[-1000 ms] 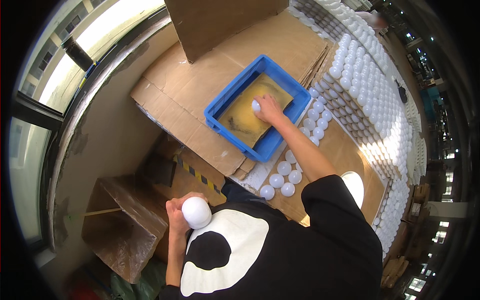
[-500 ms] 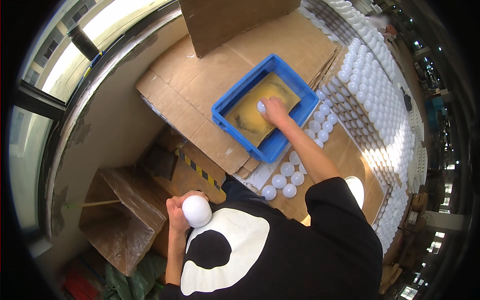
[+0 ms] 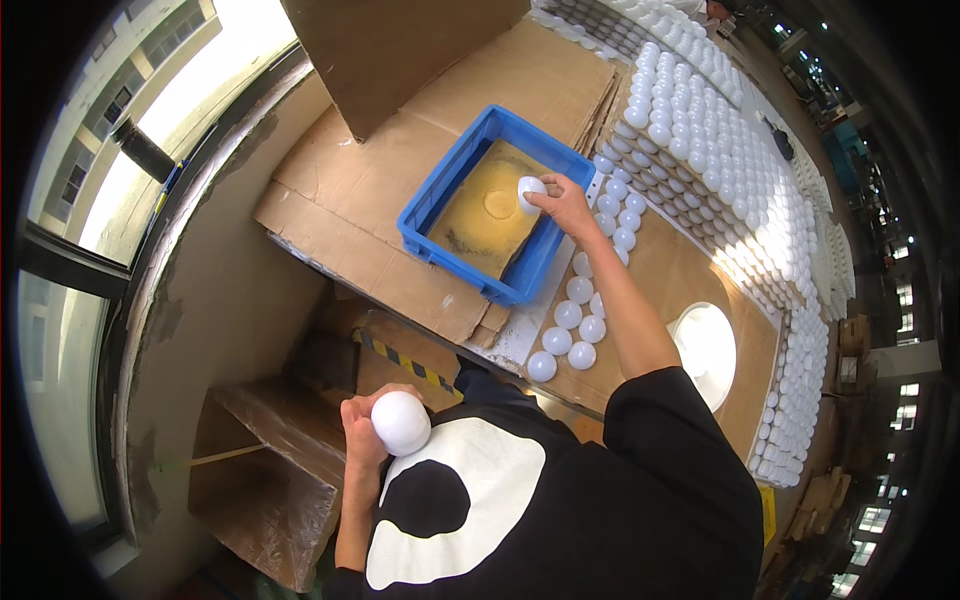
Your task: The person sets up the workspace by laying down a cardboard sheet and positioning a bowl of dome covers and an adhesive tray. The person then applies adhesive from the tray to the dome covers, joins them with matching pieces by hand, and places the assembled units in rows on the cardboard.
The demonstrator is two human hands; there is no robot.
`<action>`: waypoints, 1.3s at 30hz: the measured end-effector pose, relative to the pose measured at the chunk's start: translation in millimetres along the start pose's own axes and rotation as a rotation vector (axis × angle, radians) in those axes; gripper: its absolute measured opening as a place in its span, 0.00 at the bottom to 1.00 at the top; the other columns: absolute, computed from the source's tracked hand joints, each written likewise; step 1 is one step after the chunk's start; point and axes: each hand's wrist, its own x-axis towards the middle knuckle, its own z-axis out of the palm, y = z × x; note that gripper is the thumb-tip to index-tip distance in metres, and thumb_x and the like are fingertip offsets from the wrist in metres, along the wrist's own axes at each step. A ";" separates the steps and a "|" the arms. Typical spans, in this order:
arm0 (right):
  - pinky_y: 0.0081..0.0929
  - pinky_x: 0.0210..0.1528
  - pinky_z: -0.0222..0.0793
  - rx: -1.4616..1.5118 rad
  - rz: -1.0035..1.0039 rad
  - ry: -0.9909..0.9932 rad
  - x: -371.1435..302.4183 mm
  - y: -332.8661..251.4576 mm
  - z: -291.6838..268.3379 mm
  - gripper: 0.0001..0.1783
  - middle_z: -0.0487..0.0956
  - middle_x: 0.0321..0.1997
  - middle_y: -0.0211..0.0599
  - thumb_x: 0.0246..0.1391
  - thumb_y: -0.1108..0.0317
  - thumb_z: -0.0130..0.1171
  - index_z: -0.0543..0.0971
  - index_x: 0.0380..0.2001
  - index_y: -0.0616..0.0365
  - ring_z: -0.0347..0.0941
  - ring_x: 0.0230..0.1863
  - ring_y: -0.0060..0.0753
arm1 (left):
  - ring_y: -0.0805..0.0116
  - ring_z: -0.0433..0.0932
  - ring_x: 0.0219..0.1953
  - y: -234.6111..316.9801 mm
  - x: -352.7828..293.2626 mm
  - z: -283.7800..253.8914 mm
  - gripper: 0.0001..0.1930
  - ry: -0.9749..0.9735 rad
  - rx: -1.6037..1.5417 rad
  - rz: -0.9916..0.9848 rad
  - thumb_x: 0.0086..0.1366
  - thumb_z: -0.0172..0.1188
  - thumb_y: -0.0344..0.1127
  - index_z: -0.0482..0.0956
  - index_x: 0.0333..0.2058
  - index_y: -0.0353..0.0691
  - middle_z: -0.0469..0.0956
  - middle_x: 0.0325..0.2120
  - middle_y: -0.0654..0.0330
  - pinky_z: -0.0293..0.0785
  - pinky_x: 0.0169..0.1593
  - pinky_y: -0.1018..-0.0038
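Note:
In my right hand (image 3: pixel 568 208) is a white lamp-cover dome (image 3: pixel 531 195), pinched by its side between thumb and fingers. It is above the right part of a wet-looking yellow sponge pad (image 3: pixel 465 222), which has a round imprint and dark stains. The pad lies inside a blue plastic tray (image 3: pixel 540 262). Close to my chest, my left hand (image 3: pixel 362 432) is closed around another white round cover (image 3: pixel 402 424); a seam shows low on it, and I cannot tell whether it is one piece or two.
Rows of white domes (image 3: pixel 568 315) stand on cardboard right of the tray. Tall layered stacks of domes (image 3: pixel 690 120) rise farther right. A white round bowl (image 3: pixel 705 350) sits near my right elbow. An upright cardboard sheet (image 3: pixel 390 50) stands behind; a plastic-covered box (image 3: pixel 265 480) is at lower left.
My right hand has lifted the dome off the sponge and moved slightly right, exposing a round imprint. My left hand still holds its cover by my chest. The view has shifted somewhat.

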 end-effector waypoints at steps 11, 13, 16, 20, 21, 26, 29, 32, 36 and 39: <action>0.32 0.46 0.72 -0.040 0.252 0.351 -280.5 82.8 -35.8 0.32 0.79 0.43 0.47 0.43 0.63 0.69 0.70 0.51 0.63 0.76 0.42 0.36 | 0.57 0.77 0.32 -5.2 -1.3 6.0 0.40 -0.281 0.054 -0.208 0.56 0.53 0.69 0.73 0.31 0.24 0.77 0.34 0.41 0.75 0.36 0.69; 0.32 0.47 0.71 -0.253 0.275 0.357 -320.3 103.3 -25.2 0.32 0.78 0.44 0.47 0.43 0.63 0.68 0.70 0.51 0.63 0.76 0.44 0.38 | 0.56 0.78 0.33 -11.1 -5.0 9.4 0.42 -0.274 0.057 -0.212 0.57 0.50 0.69 0.73 0.30 0.21 0.78 0.33 0.42 0.75 0.38 0.67; 0.37 0.51 0.69 -0.538 0.260 0.373 -349.6 127.9 -2.9 0.32 0.75 0.47 0.49 0.42 0.62 0.66 0.70 0.52 0.63 0.73 0.47 0.46 | 0.56 0.77 0.33 -7.7 -3.7 10.4 0.43 -0.363 0.107 -0.257 0.56 0.50 0.71 0.73 0.30 0.21 0.78 0.33 0.42 0.75 0.38 0.67; 0.43 0.56 0.64 -0.652 0.268 0.348 -347.4 140.1 22.7 0.32 0.71 0.50 0.53 0.42 0.63 0.64 0.71 0.52 0.61 0.67 0.53 0.55 | 0.56 0.77 0.34 -8.5 -7.7 7.8 0.41 -0.367 0.117 -0.263 0.57 0.50 0.68 0.73 0.30 0.21 0.78 0.33 0.43 0.75 0.38 0.67; 0.43 0.56 0.64 -0.648 0.266 0.352 -345.3 142.5 25.3 0.32 0.71 0.50 0.53 0.42 0.63 0.64 0.71 0.52 0.61 0.67 0.53 0.55 | 0.57 0.77 0.34 -7.0 -8.5 8.6 0.41 -0.362 0.115 -0.255 0.57 0.50 0.68 0.74 0.30 0.21 0.78 0.33 0.43 0.75 0.39 0.68; 0.41 0.59 0.60 -0.744 0.270 0.295 -335.5 143.4 35.5 0.31 0.70 0.50 0.51 0.43 0.62 0.64 0.70 0.53 0.60 0.62 0.57 0.55 | 0.58 0.77 0.34 3.0 -13.1 2.5 0.40 -0.341 0.107 -0.263 0.57 0.51 0.66 0.75 0.31 0.21 0.78 0.32 0.43 0.75 0.39 0.67; 0.39 0.55 0.64 -0.837 0.226 0.371 -329.8 129.2 46.2 0.31 0.72 0.50 0.48 0.44 0.61 0.65 0.71 0.53 0.60 0.68 0.53 0.50 | 0.58 0.79 0.33 7.5 -20.7 1.9 0.32 -0.285 0.065 -0.229 0.55 0.51 0.55 0.76 0.32 0.19 0.79 0.33 0.45 0.76 0.38 0.69; 0.36 0.49 0.70 -0.323 0.192 0.196 -314.5 86.1 48.8 0.31 0.74 0.49 0.49 0.46 0.62 0.66 0.71 0.53 0.62 0.74 0.45 0.42 | 0.63 0.80 0.29 7.8 -11.5 7.9 0.23 -0.184 0.105 -0.316 0.47 0.48 0.39 0.79 0.31 0.19 0.80 0.29 0.49 0.77 0.35 0.72; 0.22 0.43 0.72 0.268 0.096 -0.346 -302.0 -55.7 79.2 0.33 0.75 0.47 0.41 0.47 0.62 0.68 0.70 0.55 0.63 0.74 0.39 0.23 | 0.63 0.79 0.27 -6.9 -13.5 7.3 0.19 -0.030 0.064 -0.404 0.47 0.42 0.32 0.77 0.29 0.22 0.79 0.26 0.50 0.76 0.36 0.73; 0.22 0.43 0.72 0.116 -0.045 -0.620 -288.2 -109.5 93.1 0.34 0.74 0.49 0.43 0.45 0.61 0.69 0.70 0.55 0.60 0.74 0.38 0.26 | 0.65 0.75 0.23 2.6 -13.6 23.3 0.15 0.224 0.241 -0.425 0.44 0.41 0.31 0.75 0.22 0.25 0.76 0.21 0.52 0.74 0.29 0.71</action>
